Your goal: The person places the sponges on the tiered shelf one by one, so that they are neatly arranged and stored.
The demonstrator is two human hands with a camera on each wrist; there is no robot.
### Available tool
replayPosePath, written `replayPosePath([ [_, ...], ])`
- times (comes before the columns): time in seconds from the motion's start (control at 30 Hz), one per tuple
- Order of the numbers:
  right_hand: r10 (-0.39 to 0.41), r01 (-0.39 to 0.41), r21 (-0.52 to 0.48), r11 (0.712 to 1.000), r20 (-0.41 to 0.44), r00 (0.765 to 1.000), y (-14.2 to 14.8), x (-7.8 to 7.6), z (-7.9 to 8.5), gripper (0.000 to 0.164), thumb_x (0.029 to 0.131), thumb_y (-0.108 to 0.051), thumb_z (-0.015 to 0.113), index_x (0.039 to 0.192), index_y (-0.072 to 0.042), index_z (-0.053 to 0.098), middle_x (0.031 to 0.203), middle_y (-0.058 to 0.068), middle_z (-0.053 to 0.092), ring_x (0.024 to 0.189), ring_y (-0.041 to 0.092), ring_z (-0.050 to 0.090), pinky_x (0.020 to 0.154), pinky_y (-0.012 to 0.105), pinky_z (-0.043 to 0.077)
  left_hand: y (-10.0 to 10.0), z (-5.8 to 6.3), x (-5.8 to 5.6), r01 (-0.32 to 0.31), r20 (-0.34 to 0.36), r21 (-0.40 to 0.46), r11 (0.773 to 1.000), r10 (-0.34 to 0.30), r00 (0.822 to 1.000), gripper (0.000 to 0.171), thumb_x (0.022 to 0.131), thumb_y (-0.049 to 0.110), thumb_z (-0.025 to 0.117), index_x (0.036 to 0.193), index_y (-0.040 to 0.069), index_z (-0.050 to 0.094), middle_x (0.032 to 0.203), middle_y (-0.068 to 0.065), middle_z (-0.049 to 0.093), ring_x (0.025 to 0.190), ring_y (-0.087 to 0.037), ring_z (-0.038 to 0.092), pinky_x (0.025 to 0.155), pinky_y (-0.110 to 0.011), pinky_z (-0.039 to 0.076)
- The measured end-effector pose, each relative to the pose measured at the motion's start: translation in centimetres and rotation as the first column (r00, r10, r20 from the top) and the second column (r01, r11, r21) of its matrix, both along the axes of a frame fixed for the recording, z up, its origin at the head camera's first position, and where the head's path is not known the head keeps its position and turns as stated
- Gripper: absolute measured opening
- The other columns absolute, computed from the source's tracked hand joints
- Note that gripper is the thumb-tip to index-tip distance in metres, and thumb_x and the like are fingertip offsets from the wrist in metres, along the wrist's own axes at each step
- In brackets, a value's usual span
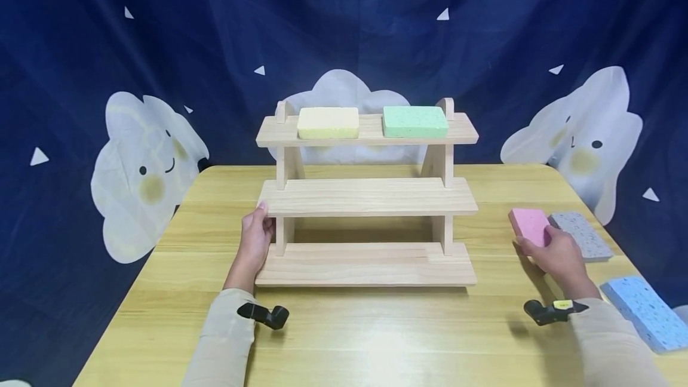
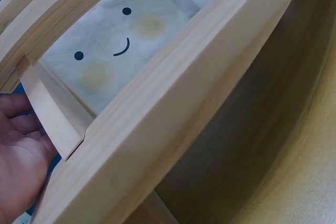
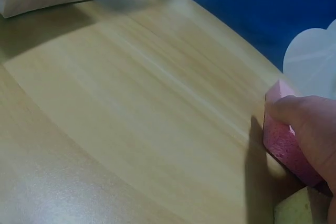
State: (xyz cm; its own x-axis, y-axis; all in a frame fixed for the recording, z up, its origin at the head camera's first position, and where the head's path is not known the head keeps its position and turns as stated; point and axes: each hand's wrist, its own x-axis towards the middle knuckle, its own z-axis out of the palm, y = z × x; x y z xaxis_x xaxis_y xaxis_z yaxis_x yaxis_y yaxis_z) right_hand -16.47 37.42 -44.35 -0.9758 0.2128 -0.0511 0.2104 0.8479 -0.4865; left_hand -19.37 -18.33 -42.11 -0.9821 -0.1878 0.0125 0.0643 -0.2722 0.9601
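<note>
A three-tier wooden display shelf (image 1: 368,197) stands in the middle of the table. My left hand (image 1: 255,242) grips the left end of its middle board, thumb at the front edge; the left wrist view shows the fingers curled behind a side post (image 2: 55,111). Over on the right, my right hand (image 1: 559,258) pinches a pink sponge (image 1: 529,224), with the thumb along its near side in the right wrist view. Just beyond that hand lies a grey speckled sponge (image 1: 580,235). A yellowish block (image 3: 296,208) shows below the hand in the right wrist view.
On the top board sit a pale yellow sponge (image 1: 328,123) and a mint green sponge (image 1: 415,122). A blue speckled sponge (image 1: 647,313) lies at the table's right edge, beside the right forearm. Behind the table (image 1: 376,339) hangs a dark blue curtain (image 1: 226,28) with white clouds.
</note>
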Motion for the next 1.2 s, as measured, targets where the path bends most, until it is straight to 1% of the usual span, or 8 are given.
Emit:
replayPosePath([
  [0.23,0.005,-0.004,0.038,0.999,-0.031,1.000,0.0,-0.1,-0.3,0.079,0.086,-0.046,0.062,0.122,0.021,0.039,0.104,0.038,0.050,0.084,0.042,0.051,0.065,0.047,0.046,0.0,-0.1,0.0,0.002,-0.012,0.017,1.000,-0.002,1.000,0.027,0.100,0.019,0.035,0.085,0.009,0.056,0.078,0.003,0.054,0.075,-0.008,0.050,0.075,-0.020,0.046],
  [0.53,0.023,-0.021,0.031,0.999,-0.046,0.999,-0.1,0.0,-0.2,0.072,0.086,-0.041,0.062,0.121,0.018,0.042,0.104,0.037,0.051,0.084,0.042,0.051,0.067,0.047,0.045,-0.1,-0.1,0.0,-0.003,-0.014,0.025,1.000,0.003,1.000,0.027,0.099,0.019,0.037,0.083,0.009,0.056,0.077,0.003,0.053,0.074,-0.007,0.049,0.072,-0.019,0.045],
  [0.6,0.018,-0.017,0.017,1.000,-0.028,0.999,0.0,0.1,0.0,0.075,0.087,-0.041,0.062,0.126,0.018,0.039,0.108,0.039,0.049,0.087,0.043,0.051,0.069,0.048,0.045,0.0,-0.1,0.0,-0.005,-0.013,0.029,1.000,0.005,1.000,0.028,0.099,0.019,0.037,0.081,0.009,0.056,0.076,0.002,0.052,0.073,-0.008,0.048,0.071,-0.019,0.044],
  [0.7,0.003,-0.002,-0.035,0.999,0.026,1.000,0.1,0.1,0.4,0.083,0.088,-0.042,0.060,0.136,0.018,0.027,0.122,0.044,0.041,0.099,0.048,0.047,0.080,0.056,0.043,0.0,-0.1,-0.1,-0.004,-0.011,0.030,1.000,0.004,1.000,0.029,0.099,0.019,0.038,0.078,0.010,0.055,0.074,0.002,0.050,0.072,-0.009,0.047,0.070,-0.019,0.044],
  [0.77,0.001,0.002,-0.057,0.998,0.056,0.998,0.2,0.1,0.7,0.087,0.089,-0.043,0.058,0.139,0.017,0.019,0.129,0.046,0.033,0.109,0.053,0.042,0.088,0.062,0.038,0.0,-0.1,-0.1,-0.004,-0.012,0.030,1.000,0.004,1.000,0.029,0.099,0.018,0.038,0.078,0.009,0.055,0.073,0.001,0.049,0.071,-0.009,0.047,0.070,-0.020,0.044],
  [0.83,0.011,-0.008,-0.065,0.998,0.058,0.998,0.1,0.1,1.1,0.086,0.090,-0.042,0.057,0.140,0.016,0.017,0.131,0.047,0.029,0.113,0.056,0.038,0.092,0.064,0.034,0.0,-0.1,-0.1,-0.005,-0.014,0.028,1.000,0.005,1.000,0.028,0.099,0.018,0.037,0.078,0.009,0.054,0.073,0.001,0.049,0.071,-0.009,0.047,0.070,-0.020,0.044],
  [1.03,0.073,-0.072,-0.047,0.996,0.011,0.997,-0.1,0.0,2.3,0.080,0.091,-0.039,0.056,0.138,0.016,0.022,0.131,0.047,0.029,0.116,0.061,0.034,0.091,0.066,0.032,0.0,-0.1,-0.1,0.001,-0.021,0.030,1.000,0.000,1.000,0.027,0.099,0.018,0.038,0.080,0.009,0.055,0.074,0.002,0.049,0.072,-0.008,0.047,0.070,-0.019,0.044],
  [1.2,0.119,-0.120,-0.012,0.993,-0.068,0.991,-0.5,0.0,3.4,0.073,0.090,-0.032,0.059,0.135,0.018,0.029,0.125,0.047,0.037,0.110,0.057,0.042,0.086,0.063,0.037,0.0,-0.1,-0.2,0.001,-0.019,0.030,1.000,0.000,1.000,0.027,0.099,0.018,0.038,0.080,0.009,0.055,0.074,0.001,0.049,0.072,-0.008,0.047,0.070,-0.019,0.044],
])
